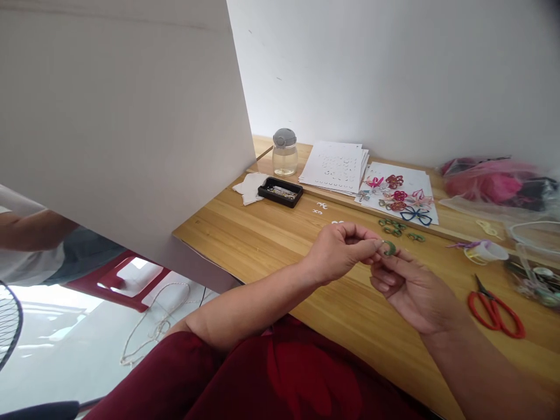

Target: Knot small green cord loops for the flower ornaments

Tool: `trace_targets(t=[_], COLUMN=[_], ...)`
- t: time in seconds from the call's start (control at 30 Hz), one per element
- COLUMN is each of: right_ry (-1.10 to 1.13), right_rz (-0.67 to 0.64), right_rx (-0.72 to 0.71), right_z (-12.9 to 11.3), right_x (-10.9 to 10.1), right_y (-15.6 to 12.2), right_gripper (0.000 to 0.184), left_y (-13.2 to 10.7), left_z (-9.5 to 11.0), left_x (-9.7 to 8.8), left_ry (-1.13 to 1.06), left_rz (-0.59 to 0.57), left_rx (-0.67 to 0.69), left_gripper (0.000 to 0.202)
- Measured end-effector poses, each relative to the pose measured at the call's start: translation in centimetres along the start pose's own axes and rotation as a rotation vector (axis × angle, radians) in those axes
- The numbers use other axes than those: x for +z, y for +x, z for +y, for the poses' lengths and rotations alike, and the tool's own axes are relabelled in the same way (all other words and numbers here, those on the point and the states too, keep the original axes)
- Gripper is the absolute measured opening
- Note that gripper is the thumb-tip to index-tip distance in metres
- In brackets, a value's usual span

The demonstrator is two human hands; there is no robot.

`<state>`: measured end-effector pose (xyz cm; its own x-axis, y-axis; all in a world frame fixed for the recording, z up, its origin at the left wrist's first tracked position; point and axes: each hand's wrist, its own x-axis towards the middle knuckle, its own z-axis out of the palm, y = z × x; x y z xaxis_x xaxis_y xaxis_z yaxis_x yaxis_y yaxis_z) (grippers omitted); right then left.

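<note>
A small green crescent-shaped piece (389, 249) is held up above the table between my two hands. My left hand (339, 252) comes from the left and pinches its near end with thumb and forefinger. On the other side my right hand (413, 287) has thumb and fingers closed on the same piece. Just beyond them on the wood lie several green curled pieces (392, 227), partly in loops. White paper cut-outs (321, 205) lie farther left, one partly behind my left hand.
Red-handled scissors (496, 309) lie right of my right hand, near a small white cup (486, 252). At the back are a black tray (280, 192), a bottle (284, 153), stacked paper (332, 166), coloured flower ornaments (398, 198) and a plastic bag (494, 181). A panel (131, 116) stands left.
</note>
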<state>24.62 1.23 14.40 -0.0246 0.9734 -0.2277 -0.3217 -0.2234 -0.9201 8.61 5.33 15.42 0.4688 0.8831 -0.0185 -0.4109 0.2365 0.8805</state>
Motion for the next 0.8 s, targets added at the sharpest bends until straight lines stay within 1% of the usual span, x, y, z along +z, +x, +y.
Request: trace_targets(t=[0.1,0.13,0.2,0.27,0.33,0.4,0.47,0.53,0.63,0.7,0.8], right_ry=[-0.079,-0.142,-0.325,-0.538,-0.724,-0.835,-0.866,-0.835,-0.692,-0.545,-0.319], right_rz=[0.014,0.022,0.053,0.115,0.188,0.228,0.239,0.243,0.209,0.16,0.082], right_rx=[-0.052,-0.1,-0.245,-0.428,-0.593,-0.701,-0.748,-0.731,-0.626,-0.505,-0.299], right_z=[0.9,1.0,0.6,-0.3,-1.5,-2.7,-3.8,-4.4,-4.3,-3.6,-1.8], right_x=[0.3,0.3,0.3,0.3,0.3,0.3,0.4,0.4,0.0,-0.4,-0.6], right_y=[-1.0,-1.4,-2.3,-3.0,-3.4,-3.3,-2.6,-1.7,-0.2,0.6,0.9], right_gripper=[0.034,0.034,0.032,0.025,0.017,0.014,0.016,0.018,0.022,0.031,0.041], left_y=[0.1,0.1,0.2,0.1,0.0,-0.2,-0.4,-0.6,-0.8,-0.8,-0.7], left_z=[-0.1,-0.1,-0.1,0.1,0.2,0.5,0.7,0.9,1.1,1.2,1.2], left_x=[-0.1,-0.2,-0.4,-0.5,-0.6,-0.7,-0.7,-0.7,-0.6,-0.7,-0.7], left_ry=[0.079,0.114,0.192,0.28,0.38,0.452,0.477,0.458,0.362,0.284,0.203], left_rz=[0.103,0.129,0.154,0.143,0.099,0.045,-0.006,-0.052,-0.104,-0.114,-0.09], left_rx=[0.049,0.054,0.055,0.059,0.066,0.07,0.064,0.049,0.017,0.004,0.01], left_gripper=[0.031,0.027,0.02,0.016,0.014,0.013,0.014,0.018,0.031,0.036,0.04])
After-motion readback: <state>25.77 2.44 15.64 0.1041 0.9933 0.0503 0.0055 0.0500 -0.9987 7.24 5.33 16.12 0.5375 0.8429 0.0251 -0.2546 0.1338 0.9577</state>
